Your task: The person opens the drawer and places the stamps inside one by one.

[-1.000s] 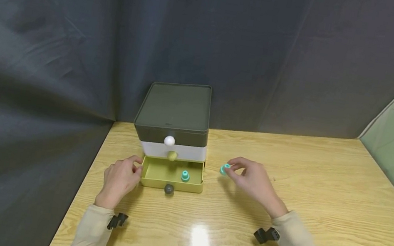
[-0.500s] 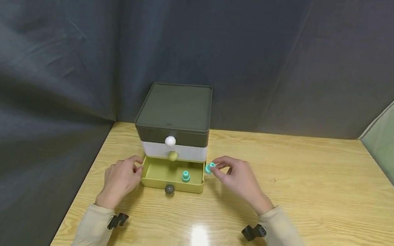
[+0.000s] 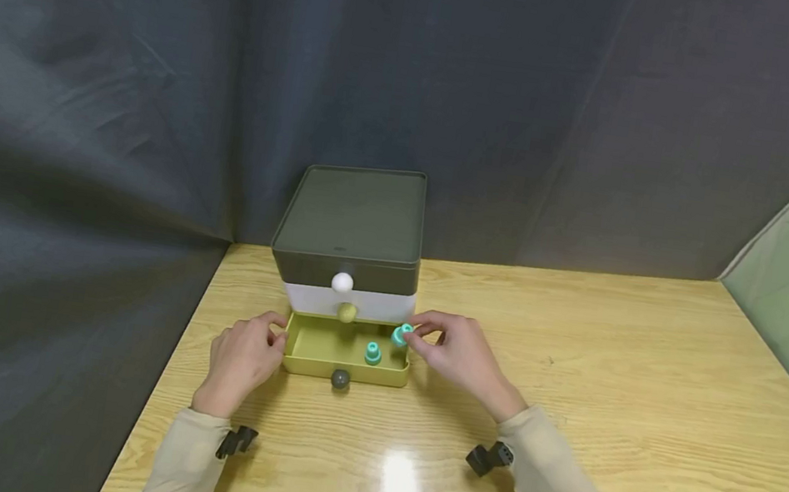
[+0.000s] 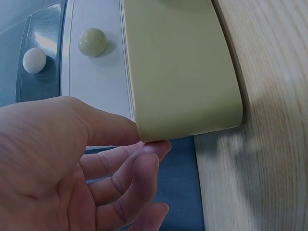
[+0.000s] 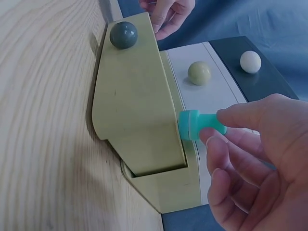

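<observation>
The bottom olive-green drawer (image 3: 309, 366) of a small three-tier drawer box (image 3: 361, 212) stands pulled out, its dark round knob (image 3: 340, 379) facing me. My left hand (image 3: 242, 359) holds the drawer's left wall between thumb and fingers, as the left wrist view shows close up. Between thumb and fingertips my right hand (image 3: 458, 356) pinches a turquoise stepped peg-like piece (image 5: 195, 125), over the drawer's right side. A similar turquoise piece (image 3: 373, 352) stands upright inside the drawer, hidden in both wrist views.
Above the open drawer, the white drawer (image 3: 386, 307) with a green knob and the dark top drawer (image 3: 308, 269) with a white knob are closed. Dark curtains (image 3: 419, 73) hang behind and left of the wooden table (image 3: 634, 372).
My right hand has moved left, carrying the turquoise piece from beside the box to over the drawer's right side. The left hand has stayed at the drawer's left wall.
</observation>
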A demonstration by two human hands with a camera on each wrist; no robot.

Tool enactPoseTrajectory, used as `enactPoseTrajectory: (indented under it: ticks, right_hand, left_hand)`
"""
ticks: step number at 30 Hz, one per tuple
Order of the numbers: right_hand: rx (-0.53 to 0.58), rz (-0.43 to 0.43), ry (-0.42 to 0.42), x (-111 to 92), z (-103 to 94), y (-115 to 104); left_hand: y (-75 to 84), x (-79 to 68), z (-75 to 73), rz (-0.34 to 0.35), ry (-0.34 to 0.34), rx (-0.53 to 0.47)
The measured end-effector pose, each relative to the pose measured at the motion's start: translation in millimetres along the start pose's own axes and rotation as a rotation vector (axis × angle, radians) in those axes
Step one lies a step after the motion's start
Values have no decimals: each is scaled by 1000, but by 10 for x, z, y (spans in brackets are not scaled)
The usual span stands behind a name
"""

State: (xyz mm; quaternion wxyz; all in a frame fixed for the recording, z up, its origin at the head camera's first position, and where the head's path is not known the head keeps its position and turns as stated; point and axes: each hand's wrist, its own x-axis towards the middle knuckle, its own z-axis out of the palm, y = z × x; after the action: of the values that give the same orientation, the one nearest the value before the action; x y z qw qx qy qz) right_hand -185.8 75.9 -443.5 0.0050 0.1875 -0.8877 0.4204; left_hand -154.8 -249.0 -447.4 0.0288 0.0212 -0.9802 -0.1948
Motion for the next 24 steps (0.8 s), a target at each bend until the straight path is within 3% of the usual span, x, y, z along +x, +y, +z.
enactPoseTrajectory:
  ticks: [13, 24]
  right_hand:
    - [-24, -8, -33, 46, 103, 21]
    - [-150, -56, -39, 97, 195, -1]
  left_hand:
    - [18, 6, 9, 9, -3, -1]
    - [32, 7, 14, 12, -4, 2]
